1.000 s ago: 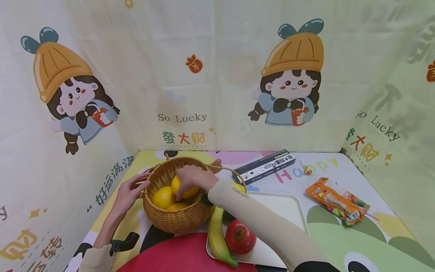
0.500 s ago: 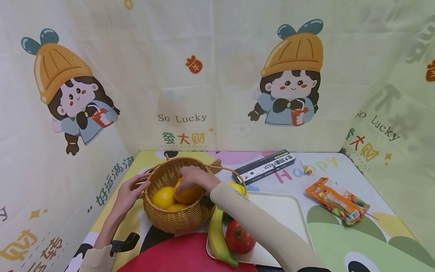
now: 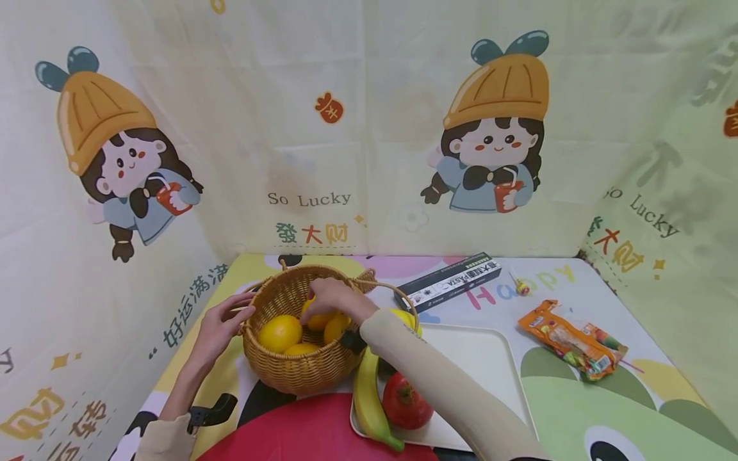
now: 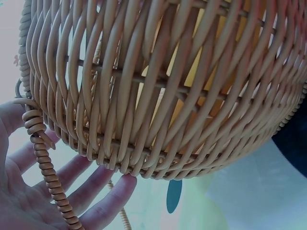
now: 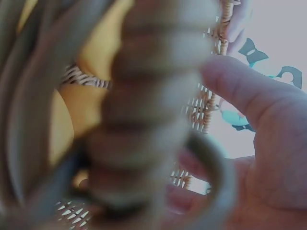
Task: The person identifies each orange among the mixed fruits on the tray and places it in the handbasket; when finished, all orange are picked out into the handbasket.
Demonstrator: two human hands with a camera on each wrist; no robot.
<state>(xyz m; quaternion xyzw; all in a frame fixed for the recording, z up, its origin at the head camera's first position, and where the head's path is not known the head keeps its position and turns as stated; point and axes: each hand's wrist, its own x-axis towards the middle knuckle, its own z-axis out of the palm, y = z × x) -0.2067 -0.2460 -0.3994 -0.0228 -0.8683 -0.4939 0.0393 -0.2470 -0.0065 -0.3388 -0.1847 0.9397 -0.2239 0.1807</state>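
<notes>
A round wicker basket holds several oranges. My left hand touches the basket's left side; in the left wrist view its fingers stretch under the weave, and the wrapped handle crosses before the palm. My right hand reaches into the basket, with its thumb against a rear orange. Another orange lies right beside it. The handle hides the right fingertips in the right wrist view, so whether they grip that orange is unclear.
A white tray carries a banana and a pomegranate. Some yellow fruit shows behind my right wrist. Farther off lie a pasta box, a lollipop and an orange snack packet.
My right hand has shifted slightly right and up inside the basket. Where one large orange showed under it, two now show, one behind and one to the right. My left hand stays put.
</notes>
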